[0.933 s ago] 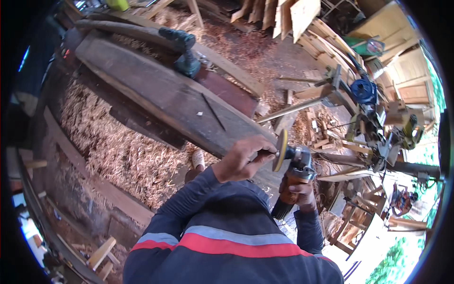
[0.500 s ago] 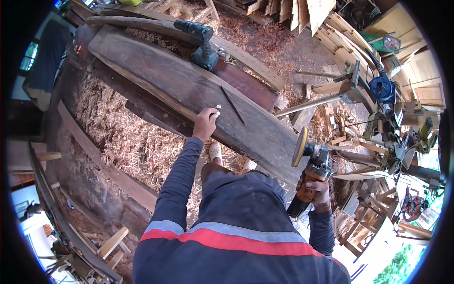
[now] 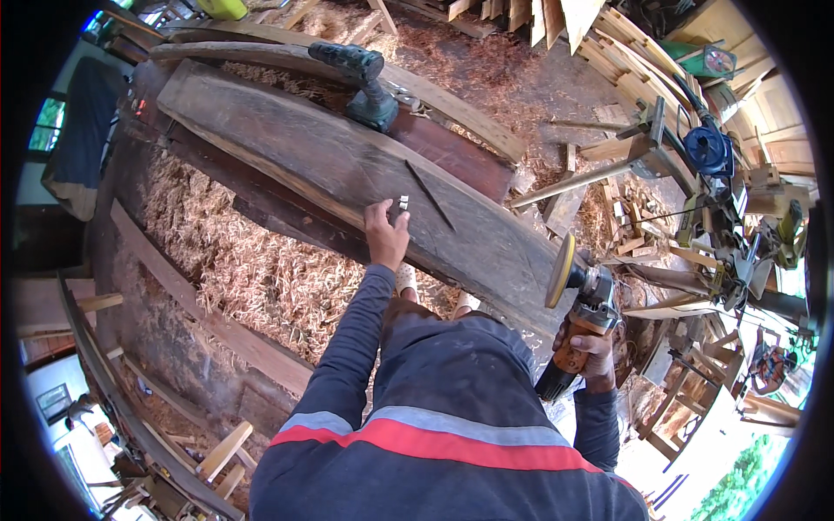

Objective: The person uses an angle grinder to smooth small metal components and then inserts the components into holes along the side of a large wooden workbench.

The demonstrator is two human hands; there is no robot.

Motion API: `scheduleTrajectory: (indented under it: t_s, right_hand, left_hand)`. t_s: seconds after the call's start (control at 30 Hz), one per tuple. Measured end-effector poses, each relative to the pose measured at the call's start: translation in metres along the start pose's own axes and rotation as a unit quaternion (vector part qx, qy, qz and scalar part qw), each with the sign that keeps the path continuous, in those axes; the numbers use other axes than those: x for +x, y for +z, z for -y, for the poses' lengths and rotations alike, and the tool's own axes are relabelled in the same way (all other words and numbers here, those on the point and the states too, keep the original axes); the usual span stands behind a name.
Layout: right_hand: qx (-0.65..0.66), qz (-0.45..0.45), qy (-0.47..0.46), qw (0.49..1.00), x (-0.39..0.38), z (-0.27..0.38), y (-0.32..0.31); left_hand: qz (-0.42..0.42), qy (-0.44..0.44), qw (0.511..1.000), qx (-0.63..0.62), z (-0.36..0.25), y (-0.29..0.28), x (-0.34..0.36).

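My left hand (image 3: 386, 233) is over the long dark plank (image 3: 313, 165), fingers apart, just short of small pale pieces (image 3: 402, 203). A thin dark rod (image 3: 429, 194) lies beside them. My right hand (image 3: 590, 354) grips an orange-and-black angle grinder (image 3: 580, 340) at the plank's right end, its round yellow pad (image 3: 562, 269) facing left. A dark teal cordless drill (image 3: 372, 100) stands behind the plank on the reddish board (image 3: 452, 154).
Wood shavings (image 3: 234, 260) cover the floor below the plank. Cut boards (image 3: 556, 22) lean at the back. A blue machine (image 3: 705, 149), timber offcuts and other tools crowd the right side. Curved strips (image 3: 130, 382) and small wooden supports (image 3: 224, 451) are at lower left.
My left hand left the grinder's pad for the pale pieces on the plank, where its fingers have since spread. My right hand with the grinder shifted slightly right in view.
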State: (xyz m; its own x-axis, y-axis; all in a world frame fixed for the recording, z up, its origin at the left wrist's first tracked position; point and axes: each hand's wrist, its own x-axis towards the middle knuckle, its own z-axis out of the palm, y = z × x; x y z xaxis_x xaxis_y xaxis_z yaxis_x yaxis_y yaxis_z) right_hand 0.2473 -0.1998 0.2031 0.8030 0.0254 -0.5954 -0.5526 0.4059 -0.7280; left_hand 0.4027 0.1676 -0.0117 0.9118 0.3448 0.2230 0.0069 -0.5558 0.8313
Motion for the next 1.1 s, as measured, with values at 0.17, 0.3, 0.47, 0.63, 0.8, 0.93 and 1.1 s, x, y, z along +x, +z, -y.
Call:
scheduleTrajectory:
  t_s: [0.17, 0.3, 0.47, 0.63, 0.8, 0.93, 1.1]
  right_hand:
    - [-0.010, 0.004, 0.004, 1.000, 0.002, 0.003, -0.003]
    - [-0.021, 0.010, 0.003, 1.000, 0.003, 0.005, -0.004]
    - [-0.024, 0.013, 0.000, 1.000, 0.004, 0.007, -0.006]
    - [-0.018, 0.009, 0.010, 1.000, 0.005, 0.009, -0.006]
    - [-0.020, 0.008, 0.007, 1.000, 0.006, 0.008, -0.007]
    - [-0.018, 0.012, 0.003, 1.000, 0.006, 0.008, -0.006]
    - [-0.021, 0.016, 0.000, 1.000, 0.007, 0.009, -0.002]
  left_hand:
    - [-0.050, -0.025, 0.992, 0.115, -0.014, 0.018, -0.009]
    - [-0.086, -0.062, 0.986, 0.130, -0.011, 0.028, -0.009]
    - [-0.096, -0.076, 0.985, 0.119, -0.012, 0.029, -0.006]
    - [-0.100, -0.069, 0.985, 0.122, -0.008, 0.030, -0.005]
    - [-0.100, -0.068, 0.985, 0.127, -0.007, 0.031, -0.005]
    - [-0.094, -0.077, 0.985, 0.126, -0.007, 0.032, -0.005]
    - [-0.104, -0.061, 0.987, 0.105, -0.011, 0.029, -0.004]
